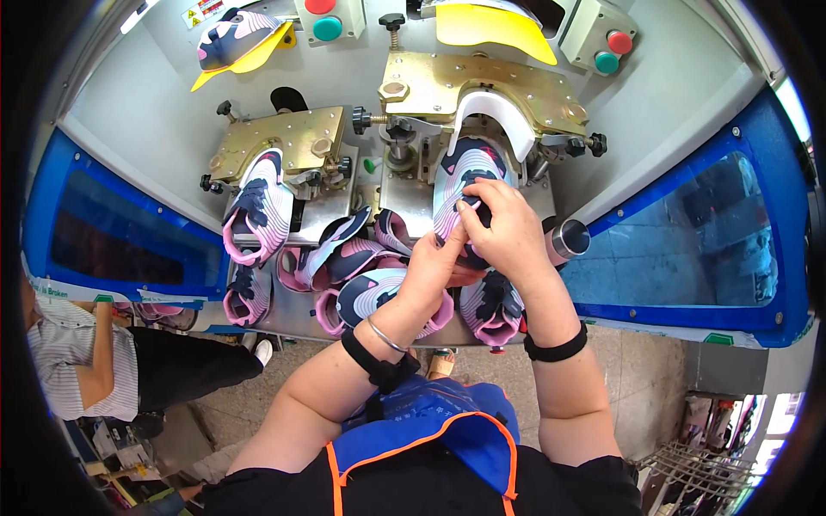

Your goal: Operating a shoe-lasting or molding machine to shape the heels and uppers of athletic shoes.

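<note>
A white, navy and pink striped shoe upper (453, 172) sits with its toe under the white curved pad (514, 122) of the right-hand press. My right hand (506, 225) reaches over the lacing area, its fingers bent and closed on the dark part of the upper. At the upper's left side, my left hand (437, 268) pinches the edge with thumb and fingers close to the right fingertips. My hands cover the heel end and most of the opening. Another shoe upper (262, 206) rests toe-in at the left-hand press (288, 142), untouched.
Several loose uppers (370, 292) are heaped on the metal ledge before the presses. A metal cylinder (570, 238) stands beside my right wrist. Red and green buttons (607, 62) are on boxes behind. Blue-framed windowed panels (688, 232) flank both sides. Another person (95, 361) is at far left.
</note>
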